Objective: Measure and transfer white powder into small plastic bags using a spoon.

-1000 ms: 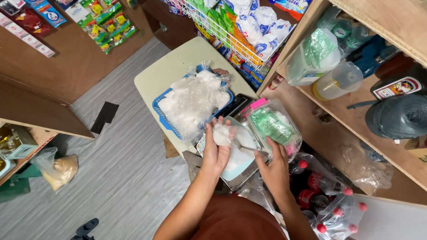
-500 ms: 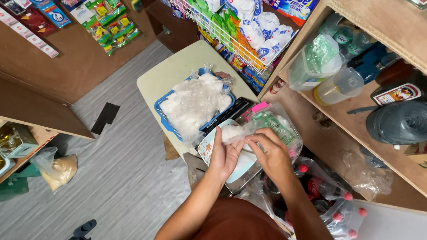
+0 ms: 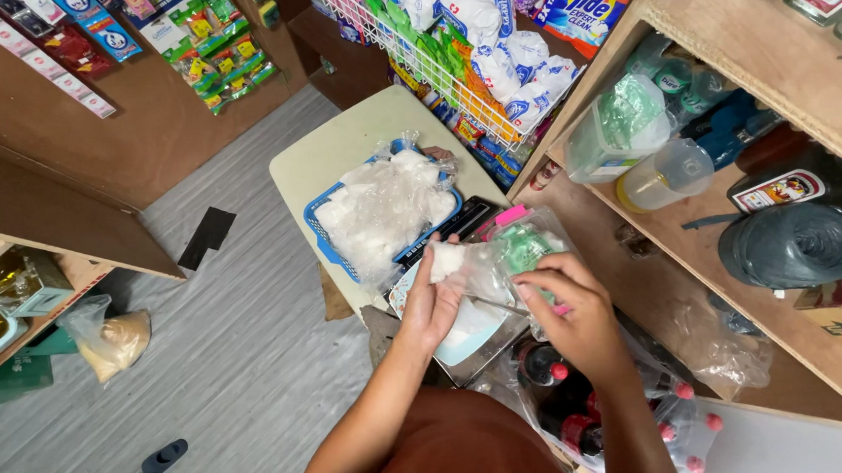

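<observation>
My left hand holds a small clear plastic bag of white powder upright above a white tray. My right hand pinches the bag's twisted top, pulling it sideways. Just beyond, a blue basket heaped with filled clear bags of the same white stuff sits on a small cream table. A clear bag with green contents lies beside my right hand.
A wire rack of packaged goods hangs behind the table. Wooden shelves at right hold plastic containers and a dark bag. Bottles with red caps stand below my arms. A bag of tan grain lies on the grey floor.
My right hand came up from the green bag to the small bag's top and now pulls it to the right. My left hand kept hold of the bag.
</observation>
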